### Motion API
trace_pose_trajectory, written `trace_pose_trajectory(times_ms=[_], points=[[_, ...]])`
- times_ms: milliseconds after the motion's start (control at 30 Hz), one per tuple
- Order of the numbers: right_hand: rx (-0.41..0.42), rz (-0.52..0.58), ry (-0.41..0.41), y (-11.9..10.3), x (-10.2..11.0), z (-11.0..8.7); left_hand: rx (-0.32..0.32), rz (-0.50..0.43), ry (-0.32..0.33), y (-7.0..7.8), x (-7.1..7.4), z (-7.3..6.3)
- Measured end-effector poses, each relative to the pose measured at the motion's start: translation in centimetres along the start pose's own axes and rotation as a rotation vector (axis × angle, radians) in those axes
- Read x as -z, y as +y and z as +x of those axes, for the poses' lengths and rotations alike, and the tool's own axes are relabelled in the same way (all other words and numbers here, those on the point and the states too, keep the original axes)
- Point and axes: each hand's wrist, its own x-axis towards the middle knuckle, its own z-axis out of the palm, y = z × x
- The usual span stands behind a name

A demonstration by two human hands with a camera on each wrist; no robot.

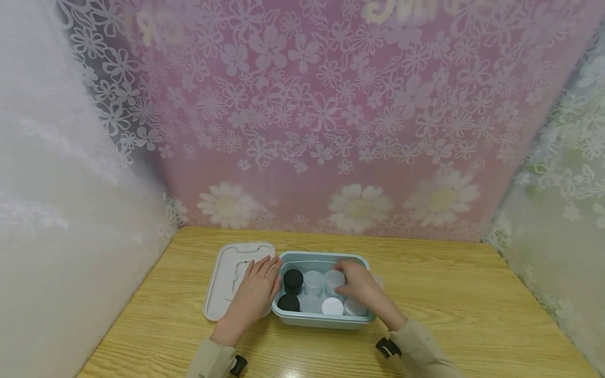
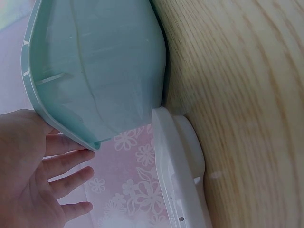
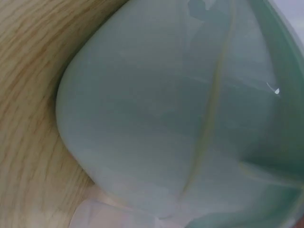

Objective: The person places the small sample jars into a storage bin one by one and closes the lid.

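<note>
A light blue plastic box (image 1: 321, 321) stands on the table, holding several small round jars in two rows. Two black-lidded jars, a back one (image 1: 293, 281) and a front one (image 1: 289, 303), are at its left end. Beside them are clear jars (image 1: 312, 282) and a white-lidded jar (image 1: 333, 306). With thumb and fingers, my right hand (image 1: 361, 286) pinches a clear jar (image 1: 334, 280) in the back row. My left hand (image 1: 255, 289) rests against the box's left rim, fingers extended; the left wrist view shows them spread beside the box (image 2: 104, 61).
A white lid (image 1: 217, 286) lies left of the box, partly under my left hand. Some clear plastic (image 3: 114, 216) sits by the box's right end. The wooden table (image 1: 439, 294) meets flower-patterned curtains (image 1: 302, 157) at the back and sides.
</note>
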Motion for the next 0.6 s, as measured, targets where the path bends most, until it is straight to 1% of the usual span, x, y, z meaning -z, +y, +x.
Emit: trace_pose_trajectory(times_ms=[67, 167, 367, 500, 600], points=[[-0.009, -0.025, -0.024, 0.1, -0.2, 0.2, -0.003, 0.004, -0.002, 0.0, 0.0, 0.0], [-0.016, -0.031, -0.045, 0.2, -0.5, 0.3, -0.008, 0.009, -0.003, 0.1, 0.0, 0.0], [-0.019, -0.036, -0.055, 0.0, -0.1, 0.1, -0.013, 0.007, 0.009, 0.0, 0.0, -0.1], [-0.008, 0.014, -0.025, -0.1, 0.7, -0.2, -0.017, 0.008, 0.017, 0.0, 0.0, -0.2], [0.003, 0.093, 0.008, 0.0, 1.4, -0.3, -0.015, 0.011, 0.021, 0.0, 0.0, -0.2]])
